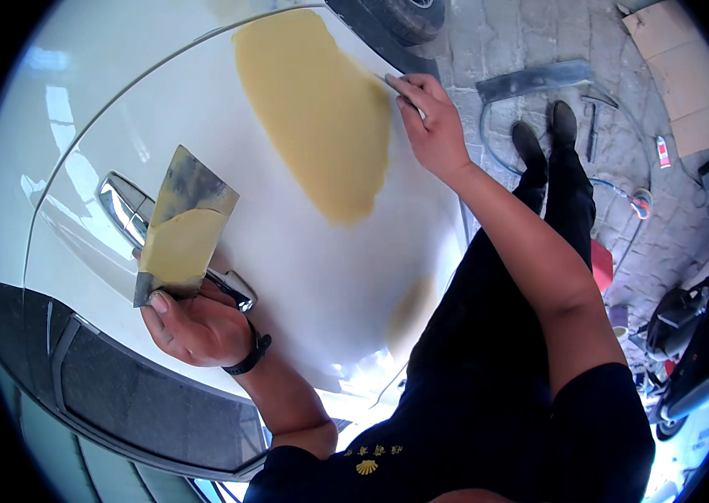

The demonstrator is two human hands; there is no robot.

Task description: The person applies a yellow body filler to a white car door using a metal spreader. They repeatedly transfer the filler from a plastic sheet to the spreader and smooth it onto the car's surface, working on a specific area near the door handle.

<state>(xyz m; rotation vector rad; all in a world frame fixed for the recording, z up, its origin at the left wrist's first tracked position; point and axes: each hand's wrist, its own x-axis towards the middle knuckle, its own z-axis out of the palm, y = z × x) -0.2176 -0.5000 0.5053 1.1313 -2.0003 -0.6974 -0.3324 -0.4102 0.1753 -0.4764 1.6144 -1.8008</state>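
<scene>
Patch of yellow paste (313, 109) in the upper middle of the frame, broad at the top and narrowing to a rounded lower end near the frame's centre, spread on a white car panel (296, 285). By its upper right border, a thin grey spreader (407, 98) in the right hand (438, 138), fingers closed to a pinch around it, tip just beside the paste's edge; contact there impossible to tell. Left of centre, a tilted flat metal plate (187, 226) with dark smears, yellow paste over its middle and lower part, well short of the top corner. Lower end of the plate pinched in the left hand (204, 331), thumb against the near face, other fingers partly hidden. Dark band (251, 352) around the left wrist. Between plate and patch, a wide stretch of smooth white panel, continuing below the patch to a faint yellowish smear (411, 308) near the panel's right edge in the lower middle. Tighter room behind the plate, with a chrome door handle (122, 205) showing on both sides of it. Farther left, a dark seam (78, 142) curving toward the top of the frame; at lower left, a dark window (145, 386). At the upper edge, a tyre (409, 17) close beyond the panel's rim. Right of the right forearm, grey paving (489, 33) with dark shoes (529, 144) and a long grey strip (535, 80), apart from both hands; cardboard (681, 75) at upper right.
</scene>
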